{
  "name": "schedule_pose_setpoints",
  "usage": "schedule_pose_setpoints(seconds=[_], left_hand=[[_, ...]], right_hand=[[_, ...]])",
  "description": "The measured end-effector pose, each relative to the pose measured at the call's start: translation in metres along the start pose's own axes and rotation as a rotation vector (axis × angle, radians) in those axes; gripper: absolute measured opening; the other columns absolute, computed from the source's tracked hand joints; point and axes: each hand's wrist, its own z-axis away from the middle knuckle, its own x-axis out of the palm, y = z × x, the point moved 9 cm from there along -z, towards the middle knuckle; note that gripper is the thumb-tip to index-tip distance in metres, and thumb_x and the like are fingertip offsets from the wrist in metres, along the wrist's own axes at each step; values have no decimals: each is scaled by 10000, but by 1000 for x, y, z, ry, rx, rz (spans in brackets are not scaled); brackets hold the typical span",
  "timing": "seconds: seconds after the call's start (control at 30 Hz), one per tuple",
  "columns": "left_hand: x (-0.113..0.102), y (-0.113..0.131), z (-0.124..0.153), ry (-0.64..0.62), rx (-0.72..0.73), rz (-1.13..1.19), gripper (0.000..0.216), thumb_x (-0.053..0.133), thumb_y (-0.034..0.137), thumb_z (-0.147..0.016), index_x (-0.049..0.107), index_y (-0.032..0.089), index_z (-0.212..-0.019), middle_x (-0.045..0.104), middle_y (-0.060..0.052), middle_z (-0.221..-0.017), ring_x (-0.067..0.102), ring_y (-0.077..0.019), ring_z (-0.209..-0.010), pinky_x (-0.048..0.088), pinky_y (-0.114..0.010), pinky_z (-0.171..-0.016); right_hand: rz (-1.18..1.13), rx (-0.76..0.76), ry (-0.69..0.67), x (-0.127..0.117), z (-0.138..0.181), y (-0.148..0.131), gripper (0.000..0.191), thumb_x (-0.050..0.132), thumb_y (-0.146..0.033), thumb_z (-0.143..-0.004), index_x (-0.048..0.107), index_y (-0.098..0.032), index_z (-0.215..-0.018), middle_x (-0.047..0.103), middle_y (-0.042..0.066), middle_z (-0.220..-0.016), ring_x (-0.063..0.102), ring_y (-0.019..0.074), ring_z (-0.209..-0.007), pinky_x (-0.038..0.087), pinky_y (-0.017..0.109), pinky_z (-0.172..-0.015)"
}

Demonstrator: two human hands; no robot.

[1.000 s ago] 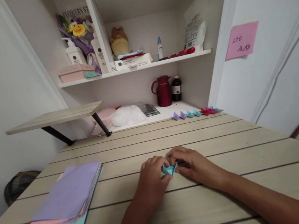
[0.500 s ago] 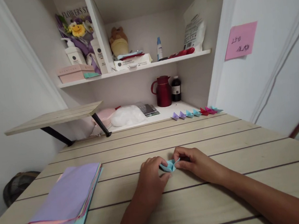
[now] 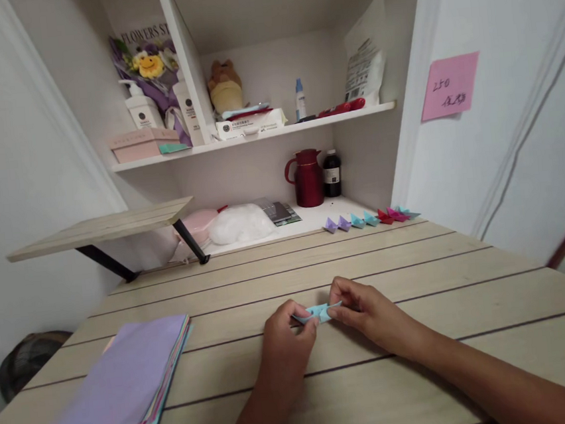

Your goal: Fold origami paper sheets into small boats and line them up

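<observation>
A small light-blue folded paper boat [image 3: 317, 312] is held just above the wooden table [image 3: 418, 272], stretched flat between both hands. My left hand [image 3: 287, 341] pinches its left end with closed fingers. Its right end is pinched by my right hand [image 3: 366, 310], fingers curled. A stack of coloured paper sheets [image 3: 124, 387], purple on top, lies at the near left of the table.
A row of several small folded paper boats [image 3: 368, 218] in purple, blue and red sits at the far table edge. Behind stand a red jug [image 3: 308, 177], a dark bottle [image 3: 332, 174] and shelves with bottles and boxes. A raised wooden board [image 3: 104, 226] stands far left.
The blue paper piece went from an upright cupped shape to pulled flat and wider between my hands. Both hands shifted slightly apart; the view tilted a little.
</observation>
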Motion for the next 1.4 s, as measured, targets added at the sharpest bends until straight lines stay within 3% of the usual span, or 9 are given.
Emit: schedule_pose_setpoints(seconds=[0.3,0.47,0.67,0.8,1.1,1.23,1.33,1.4], left_hand=[[-1,-12,-1,-5,-117,95,127,613,268,-705,584,177,-622,607,6,-621,548,-147,-619,408,-236,-578],[-3,-2,-2,15,26,11,50,621,203,-703,667,185,-693,624,6,-661,560,-146,-638,438,-241,-606],[3,11,2,-63,189,-28,84,660,129,-687,673,199,-731,652,-20,-806,596,-162,-756,473,-264,-718],[4,12,2,-68,207,-22,140,704,91,-644,668,200,-725,644,-22,-851,606,-171,-810,475,-274,-761],[6,8,1,-93,146,-51,119,607,170,-766,650,199,-659,654,-16,-776,600,-169,-765,448,-284,-737],[8,14,2,-125,187,-98,173,549,189,-814,615,204,-654,645,-15,-772,589,-175,-785,433,-294,-759],[7,21,4,-96,230,-120,60,614,162,-749,583,211,-732,624,-8,-833,565,-178,-816,427,-292,-764],[6,22,6,-77,232,-129,151,657,130,-687,563,216,-767,604,3,-842,546,-172,-799,423,-283,-738]], right_hand=[[-134,69,19,3,-5,15,144,609,-300,-814,491,-219,-800,432,-79,-571,338,99,-521,263,224,-498],[-86,33,15,2,-4,7,151,661,-247,-757,519,-200,-735,536,-42,-658,453,123,-632,335,233,-571],[-19,17,59,-2,-2,5,149,665,-266,-755,533,-202,-726,539,-42,-657,474,136,-647,365,246,-597],[2,12,51,-1,-1,3,138,656,-257,-766,536,-203,-726,548,-38,-663,479,139,-654,372,251,-609],[8,5,7,7,3,0,151,618,-288,-825,509,-213,-752,465,-60,-613,387,120,-586,309,239,-550],[16,-6,5,7,1,-2,164,625,-305,-822,509,-216,-749,478,-60,-617,417,123,-591,322,240,-555],[5,-14,46,2,0,-5,174,630,-319,-818,511,-214,-747,483,-57,-628,436,124,-604,337,241,-567],[7,-16,66,-1,0,-7,178,629,-329,-820,515,-212,-750,489,-53,-636,440,124,-610,344,242,-571]])
